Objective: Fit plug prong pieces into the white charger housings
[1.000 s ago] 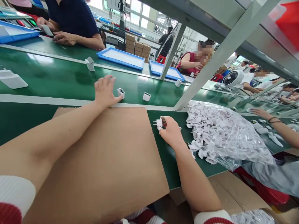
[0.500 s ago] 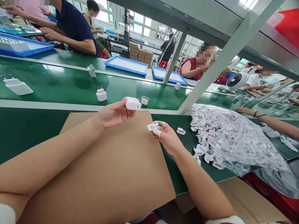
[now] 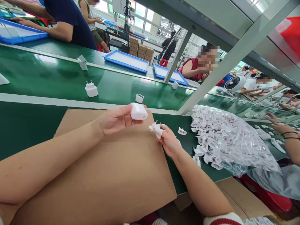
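My left hand (image 3: 114, 118) grips a white charger body (image 3: 138, 111) above the brown cardboard sheet (image 3: 100, 168). Just to its right, my right hand (image 3: 168, 140) pinches a small white plug piece (image 3: 155, 127) with metal prongs, fingertips covered with finger cots. The two parts are close but apart. On the green conveyor belt (image 3: 47, 78) behind stand a finished white charger (image 3: 91, 90) and an open charger shell (image 3: 139, 98).
A clear plastic bag with several white plug pieces (image 3: 225, 137) lies to the right, one loose piece (image 3: 181, 131) beside it. Blue trays (image 3: 126, 60) sit across the belt. Other people work opposite and at right; a slanted metal post (image 3: 211, 75) crosses.
My left hand picked a charger body off the belt and brought it over the cardboard. My right hand lifted with the plug piece toward it. Parts on the belt shifted left.
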Tool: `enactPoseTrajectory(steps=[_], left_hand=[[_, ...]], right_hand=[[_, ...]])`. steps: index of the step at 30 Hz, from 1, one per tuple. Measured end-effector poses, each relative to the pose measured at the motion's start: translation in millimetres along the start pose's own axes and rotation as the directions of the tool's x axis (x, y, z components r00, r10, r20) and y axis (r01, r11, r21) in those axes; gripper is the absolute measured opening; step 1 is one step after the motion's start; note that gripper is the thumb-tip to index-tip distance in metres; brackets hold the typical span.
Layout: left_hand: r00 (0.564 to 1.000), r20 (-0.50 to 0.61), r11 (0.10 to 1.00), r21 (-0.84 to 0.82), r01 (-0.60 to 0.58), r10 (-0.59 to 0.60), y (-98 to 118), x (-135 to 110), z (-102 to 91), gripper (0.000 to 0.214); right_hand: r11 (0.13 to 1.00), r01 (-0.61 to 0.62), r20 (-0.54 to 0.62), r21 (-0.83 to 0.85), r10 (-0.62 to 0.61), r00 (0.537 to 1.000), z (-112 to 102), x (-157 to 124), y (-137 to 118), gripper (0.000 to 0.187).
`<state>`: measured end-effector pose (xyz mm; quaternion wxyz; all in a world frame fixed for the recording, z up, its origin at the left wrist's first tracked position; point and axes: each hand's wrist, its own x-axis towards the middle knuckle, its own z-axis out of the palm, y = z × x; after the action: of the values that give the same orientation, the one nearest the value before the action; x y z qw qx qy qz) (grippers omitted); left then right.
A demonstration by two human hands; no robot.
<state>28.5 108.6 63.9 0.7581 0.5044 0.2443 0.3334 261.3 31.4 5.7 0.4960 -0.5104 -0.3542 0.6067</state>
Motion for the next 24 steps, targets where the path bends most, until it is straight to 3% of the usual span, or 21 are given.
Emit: enactPoseTrajectory(steps=[3, 6, 8, 12, 15, 17, 20, 24], left_hand=[[0.996, -0.064, 0.949, 0.311, -0.04, 0.063, -11.8, 1.3, 3.9, 0.067], [0.977, -0.103, 0.749, 0.659, -0.073, 0.186, -34.8, 2.3, 8.8, 0.067], [0.97, -0.102, 0.64, 0.765, -0.066, 0.223, -51.9, 3.4, 12.1, 0.067], [0.982, -0.075, 0.567, 0.823, -0.038, 0.173, -73.1, 7.5, 13.6, 0.071], [0.991, 0.03, 0.548, 0.831, -0.096, 0.127, -72.5, 9.9, 8.5, 0.077], [0.992, 0.106, 0.55, 0.825, -0.13, 0.075, -68.6, 10.1, 5.1, 0.066], [0.991, 0.12, 0.543, 0.83, -0.129, 0.052, -66.3, 9.2, 4.6, 0.039], [0.993, 0.034, 0.524, 0.847, -0.091, 0.117, -71.1, 8.0, 10.1, 0.039]], right_hand=[[0.989, 0.098, -0.087, 0.112, -0.089, 0.992, -1.9, -1.6, -4.8, 0.036], [0.972, 0.09, -0.029, 0.216, -0.086, 0.996, -4.7, -2.2, -10.6, 0.035], [0.971, 0.06, 0.02, 0.233, -0.066, 0.998, -5.8, -2.4, -12.9, 0.036], [0.987, 0.053, 0.059, 0.155, -0.063, 0.996, -3.8, -4.7, -12.8, 0.036], [0.992, 0.111, 0.023, 0.062, -0.113, 0.993, 0.6, -6.9, -9.3, 0.035], [0.978, 0.205, -0.032, -0.035, -0.207, 0.978, 3.9, -7.1, -5.3, 0.033], [0.882, 0.384, -0.078, -0.272, -0.418, 0.905, 8.0, -6.7, 1.4, 0.028], [0.682, 0.451, -0.024, -0.576, -0.565, 0.824, 11.5, -9.8, 7.8, 0.024]])
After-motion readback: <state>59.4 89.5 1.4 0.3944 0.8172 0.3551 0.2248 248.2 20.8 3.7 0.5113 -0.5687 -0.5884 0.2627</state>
